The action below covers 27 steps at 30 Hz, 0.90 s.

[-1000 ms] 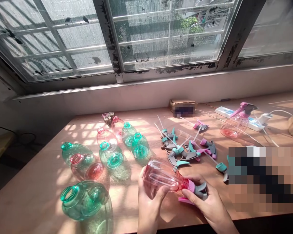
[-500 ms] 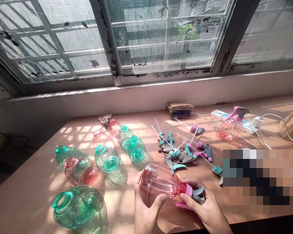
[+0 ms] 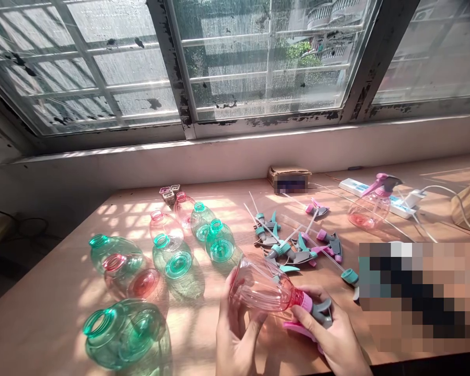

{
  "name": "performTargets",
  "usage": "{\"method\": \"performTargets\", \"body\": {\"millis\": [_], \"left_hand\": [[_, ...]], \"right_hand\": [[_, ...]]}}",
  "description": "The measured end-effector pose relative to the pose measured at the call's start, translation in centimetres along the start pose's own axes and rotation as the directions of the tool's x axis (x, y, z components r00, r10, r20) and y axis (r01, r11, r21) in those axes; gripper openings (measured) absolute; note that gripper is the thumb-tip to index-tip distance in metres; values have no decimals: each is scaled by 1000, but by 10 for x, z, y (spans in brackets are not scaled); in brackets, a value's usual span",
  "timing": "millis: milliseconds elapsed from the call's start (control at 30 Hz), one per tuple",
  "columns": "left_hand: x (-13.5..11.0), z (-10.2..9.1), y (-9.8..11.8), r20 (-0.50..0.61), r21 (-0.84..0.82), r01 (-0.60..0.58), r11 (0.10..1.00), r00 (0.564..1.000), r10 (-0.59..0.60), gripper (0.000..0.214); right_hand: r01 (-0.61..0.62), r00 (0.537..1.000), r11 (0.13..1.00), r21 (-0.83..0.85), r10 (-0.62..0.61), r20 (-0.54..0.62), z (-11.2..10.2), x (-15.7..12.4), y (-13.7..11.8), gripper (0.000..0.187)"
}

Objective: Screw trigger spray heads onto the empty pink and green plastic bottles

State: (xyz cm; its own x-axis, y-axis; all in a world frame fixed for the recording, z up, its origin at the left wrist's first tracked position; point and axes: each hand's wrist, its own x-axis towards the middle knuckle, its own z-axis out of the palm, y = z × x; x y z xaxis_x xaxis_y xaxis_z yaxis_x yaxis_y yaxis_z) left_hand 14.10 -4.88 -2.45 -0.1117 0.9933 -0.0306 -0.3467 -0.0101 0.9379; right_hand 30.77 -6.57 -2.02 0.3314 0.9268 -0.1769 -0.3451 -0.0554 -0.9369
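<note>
A clear pink spray bottle (image 3: 262,284) lies on its side in the air between my hands, its neck pointing right. My left hand (image 3: 238,326) is closed round the bottle's body and base. At the neck, my right hand (image 3: 332,329) grips the pink-and-grey trigger spray head (image 3: 315,308), thumb on the pink collar. The head sits against the bottle's mouth; whether it is fully screwed on I cannot tell. Just behind the bottle lies a pile of loose spray heads (image 3: 293,248) in teal, pink and grey, with thin white tubes.
Several open green bottles (image 3: 178,261) and pink bottles (image 3: 144,282) stand to the left. A complete pink spray bottle (image 3: 370,206) stands back right near a white power strip (image 3: 399,203) with cables. A small cardboard box (image 3: 289,177) is by the wall; a blurred patch covers the right side.
The bottle and both hands have shifted slightly to the right, and the bottle has turned a little about its length. My hold on it looks the same.
</note>
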Motion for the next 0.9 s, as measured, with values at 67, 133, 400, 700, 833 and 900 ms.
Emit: {"method": "performTargets", "body": {"millis": [67,133,400,700,833,900], "left_hand": [[0,-2,-4,-19,-2,-20,1000,1000,20,84],[1,-5,-6,-61,3,-33,999,998,33,90],[5,-1,-1,-49,-34,-6,999,999,5,80],[1,-5,0,-5,-8,12,1000,1000,-12,87],[4,-3,2,-94,37,23,999,995,-19,83],[6,-1,2,-98,15,24,1000,995,-22,82]], "right_hand": [[3,999,999,31,-5,38,3,-3,-1,43],[-10,997,999,32,7,79,6,-6,-3,43],[-20,1000,1000,21,19,19,1,-2,-1,47],[-35,996,998,46,31,84,1,-3,0,41],[-41,991,998,42,35,126,3,-5,-2,39],[-54,994,998,44,50,99,2,-4,-3,41]]}}
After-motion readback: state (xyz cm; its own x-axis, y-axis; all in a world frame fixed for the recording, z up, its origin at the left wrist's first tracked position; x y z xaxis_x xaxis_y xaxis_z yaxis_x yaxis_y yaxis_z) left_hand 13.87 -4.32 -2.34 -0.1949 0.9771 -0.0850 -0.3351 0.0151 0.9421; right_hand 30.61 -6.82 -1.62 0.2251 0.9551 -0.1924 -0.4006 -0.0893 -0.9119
